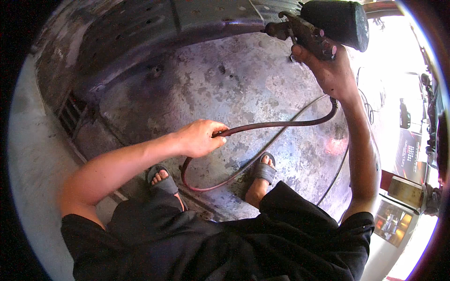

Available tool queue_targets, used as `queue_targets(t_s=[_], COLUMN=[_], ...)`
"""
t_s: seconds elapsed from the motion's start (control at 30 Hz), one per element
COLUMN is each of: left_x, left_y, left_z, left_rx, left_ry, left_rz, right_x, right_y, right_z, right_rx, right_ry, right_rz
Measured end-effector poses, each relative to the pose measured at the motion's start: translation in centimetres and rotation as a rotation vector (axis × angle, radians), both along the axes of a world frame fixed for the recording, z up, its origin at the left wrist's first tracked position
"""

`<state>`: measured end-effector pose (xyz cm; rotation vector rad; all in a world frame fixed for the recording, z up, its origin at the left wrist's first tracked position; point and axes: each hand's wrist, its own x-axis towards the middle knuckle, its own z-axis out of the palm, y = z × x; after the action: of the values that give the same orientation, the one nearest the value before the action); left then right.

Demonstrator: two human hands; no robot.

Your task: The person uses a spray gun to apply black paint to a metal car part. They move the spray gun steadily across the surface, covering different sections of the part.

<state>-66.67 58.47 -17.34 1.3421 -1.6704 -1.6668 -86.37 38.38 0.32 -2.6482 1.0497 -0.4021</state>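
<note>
At the upper right, my raised right hand (335, 77) is wrapped around the handle of a spray gun (313, 40). A large black cup (338, 23) is attached to the gun. Its nozzle points left, close to a dark metal panel (131, 42) that curves across the top. From below the handle, a reddish-brown air hose (281, 124) hangs and bends back toward me. My left hand (200, 139) is closed on that hose at mid-height, left of the middle. Past the left hand, the hose loops down near my feet and turns back to the right.
My sandalled feet (265, 171) stand on a stained concrete floor (225, 93), with the hose loop between them. A slatted grate (70, 112) lies by the pale wall (28, 154) at left. At right are thin cables (368, 105), a box (405, 193) and a bright opening.
</note>
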Motion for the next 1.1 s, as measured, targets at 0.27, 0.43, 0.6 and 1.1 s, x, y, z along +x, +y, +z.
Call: queue_targets(t_s=[0.27,0.43,0.6,1.1], left_x=[-2.6,-3.4,-3.2,2.1], left_y=[1.0,0.5,1.0,7.7], left_z=[-2.5,-2.8,-3.8,-7.7], left_rx=[0.099,0.059,0.066,0.117], left_ry=[0.3,0.34,0.296,0.276], left_rz=[0.225,0.242,0.248,0.47], right_x=[-1.6,-3.7,-4.1,2.3], right_y=[-1.9,-2.4,-1.2,7.7], right_z=[-0.1,-0.1,-1.4,-2.7], right_rx=[0.048,0.009,-0.113,0.174], right_ry=[0.02,0.065,-0.025,-0.063], right_rz=[-0.297,-0.422,-0.357,-0.174])
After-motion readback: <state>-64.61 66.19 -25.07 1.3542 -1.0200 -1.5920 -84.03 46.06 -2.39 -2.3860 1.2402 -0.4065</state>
